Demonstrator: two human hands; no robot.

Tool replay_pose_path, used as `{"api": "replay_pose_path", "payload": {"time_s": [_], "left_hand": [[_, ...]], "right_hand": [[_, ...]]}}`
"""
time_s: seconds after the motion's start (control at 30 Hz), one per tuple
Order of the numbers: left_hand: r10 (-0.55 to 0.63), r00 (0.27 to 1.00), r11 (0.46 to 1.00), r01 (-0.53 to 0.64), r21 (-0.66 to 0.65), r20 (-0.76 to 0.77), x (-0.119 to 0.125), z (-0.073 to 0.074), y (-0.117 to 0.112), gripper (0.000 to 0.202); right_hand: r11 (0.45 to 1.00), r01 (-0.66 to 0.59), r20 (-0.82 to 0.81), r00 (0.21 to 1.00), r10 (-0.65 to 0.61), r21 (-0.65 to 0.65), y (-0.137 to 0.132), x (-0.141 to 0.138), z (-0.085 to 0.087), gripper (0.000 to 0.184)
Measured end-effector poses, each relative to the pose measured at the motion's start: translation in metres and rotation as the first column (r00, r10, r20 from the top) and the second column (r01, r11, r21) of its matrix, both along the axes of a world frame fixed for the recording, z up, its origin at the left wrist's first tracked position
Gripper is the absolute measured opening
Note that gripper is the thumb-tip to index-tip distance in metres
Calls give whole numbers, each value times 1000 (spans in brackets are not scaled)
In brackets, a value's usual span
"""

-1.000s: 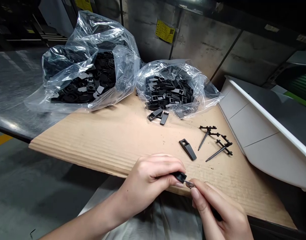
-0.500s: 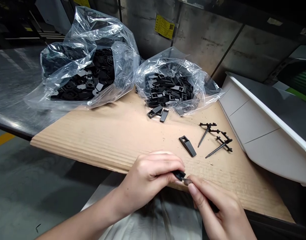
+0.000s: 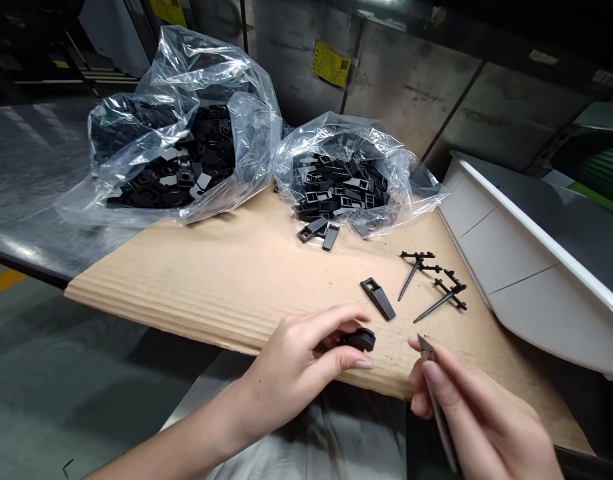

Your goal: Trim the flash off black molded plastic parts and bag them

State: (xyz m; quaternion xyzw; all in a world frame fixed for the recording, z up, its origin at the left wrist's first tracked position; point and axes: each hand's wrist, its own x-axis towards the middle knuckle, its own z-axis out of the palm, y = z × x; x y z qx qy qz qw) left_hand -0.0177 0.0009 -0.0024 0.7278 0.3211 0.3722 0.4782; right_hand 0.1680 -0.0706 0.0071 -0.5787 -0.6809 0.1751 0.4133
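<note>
Now the left fingers (image 3: 331,323) clench a black plastic part (image 3: 360,340), while the right fingers (image 3: 451,380) pinch a thin grey metal strip (image 3: 440,417).

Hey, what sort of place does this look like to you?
Probably a small-parts workshop or factory floor: clear plastic bags of black moulded parts, a corrugated cardboard sheet as a work surface, and a yellow floor line.
</note>
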Motion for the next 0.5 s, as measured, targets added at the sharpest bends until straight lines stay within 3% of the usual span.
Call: {"api": "replay_pose_path", "payload": {"time_s": [0.07,0.13,0.37,0.5], "left_hand": [[-17,1000,998,18,-59,4,1,1,0,36],[-43,999,994,45,-97,18,2,2,0,39],[-35,998,992,42,-120,58,1,-1,-3,35],[-63,996,988,71,-136,63,1,-5,-4,35]], "right_hand": [[984,-43,235,972,1,174,0,2,-5,26],[981,-90,310,950,34,169,2,-1,-9,26],[997,-74,210,976,66,31,4,-17,-8,20],[998,-67,263,963,61,16,5,-16,-8,19]]}}
